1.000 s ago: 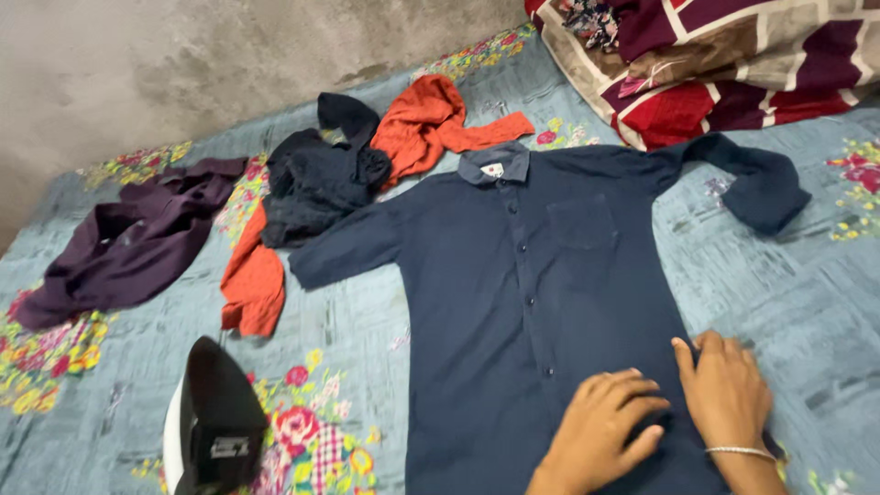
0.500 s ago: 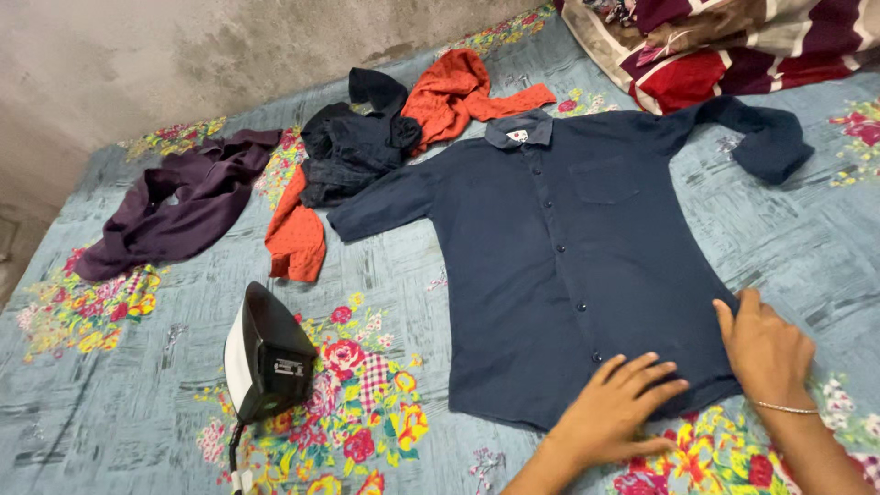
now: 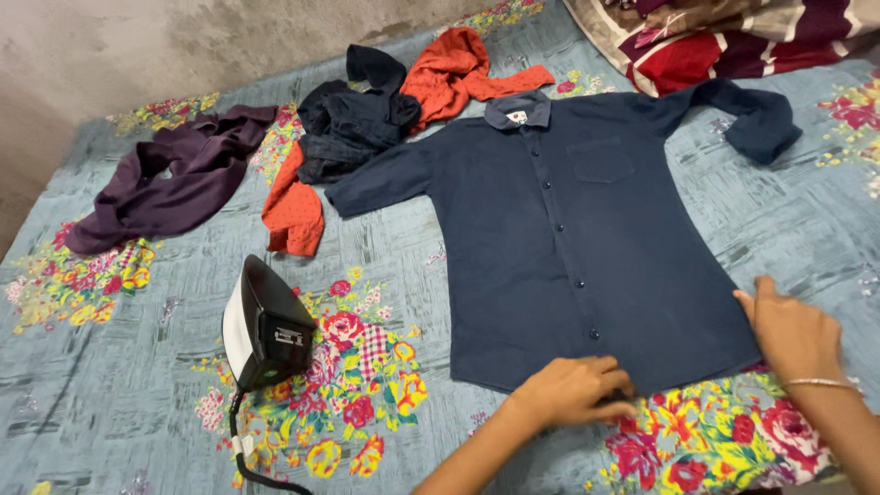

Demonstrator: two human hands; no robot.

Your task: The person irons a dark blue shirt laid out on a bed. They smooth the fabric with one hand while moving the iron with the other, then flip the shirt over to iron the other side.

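A navy shirt (image 3: 568, 229) is lying spread flat, buttoned, on the floral bedsheet (image 3: 110, 385), collar toward 12 o'clock. The left hand (image 3: 573, 390) is pinching the hem at 6 o'clock, its grip curled shut on the cloth. The right hand (image 3: 793, 335) is resting at the hem's corner near 4 o'clock, fingers together and flat. A black iron (image 3: 266, 330) is standing at 9 o'clock.

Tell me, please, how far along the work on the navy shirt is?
Done: the navy shirt lies buttoned and spread flat on the bedsheet. In hand: the left hand and right hand grip its bottom hem. Left: the iron stands untouched beside it; three other garments lie crumpled.
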